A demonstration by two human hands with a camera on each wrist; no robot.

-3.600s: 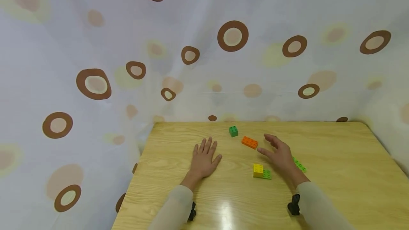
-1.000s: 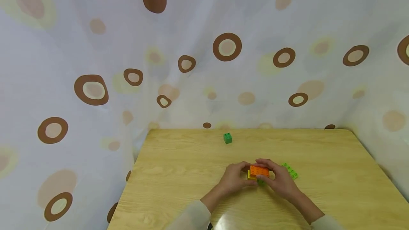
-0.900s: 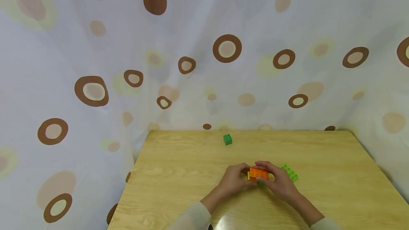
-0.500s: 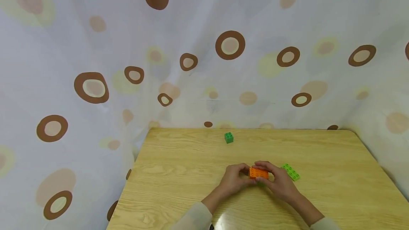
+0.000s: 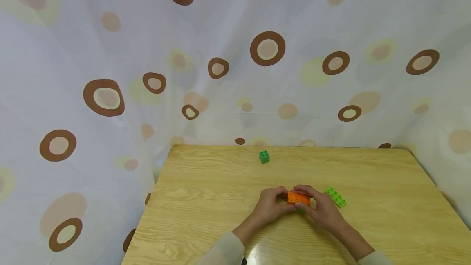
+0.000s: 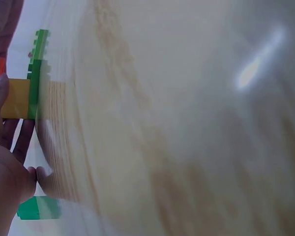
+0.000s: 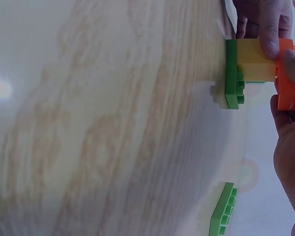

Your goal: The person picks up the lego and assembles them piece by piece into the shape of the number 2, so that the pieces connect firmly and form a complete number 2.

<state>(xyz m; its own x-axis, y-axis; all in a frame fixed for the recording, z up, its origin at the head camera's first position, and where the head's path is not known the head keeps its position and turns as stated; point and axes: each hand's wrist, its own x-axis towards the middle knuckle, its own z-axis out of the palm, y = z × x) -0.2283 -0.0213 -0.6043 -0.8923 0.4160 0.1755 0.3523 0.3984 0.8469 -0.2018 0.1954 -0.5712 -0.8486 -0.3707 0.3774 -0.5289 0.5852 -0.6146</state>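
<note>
Stack work, two hands; I am watching remotely. Orange brick (image 5: 299, 198) is sitting atop a yellow block (image 7: 250, 61), which is resting on one end of a green base (image 7: 231, 73) on the table (image 5: 206, 175). Left hand (image 5: 268, 207), between eight and nine o'clock of the brick, is gripping the yellow block. Right hand (image 5: 324, 209), at four o'clock, is pinching the orange brick between thumb and fingers. Lime plate (image 5: 335, 197) is lying at three o'clock; dark green cube (image 5: 264, 157) is standing between ten and eleven.

Step, as I am judging it: seating orange on yellow. I am unable to tell whether it is fully pressed home. The brick is overhanging toward three o'clock, so I am favouring force straight down above the yellow block; pushing on the free end would be risking a tilt. I am wanting the left grip steadying yellow, edges lining up, fingers lying clear of the seam.
</note>
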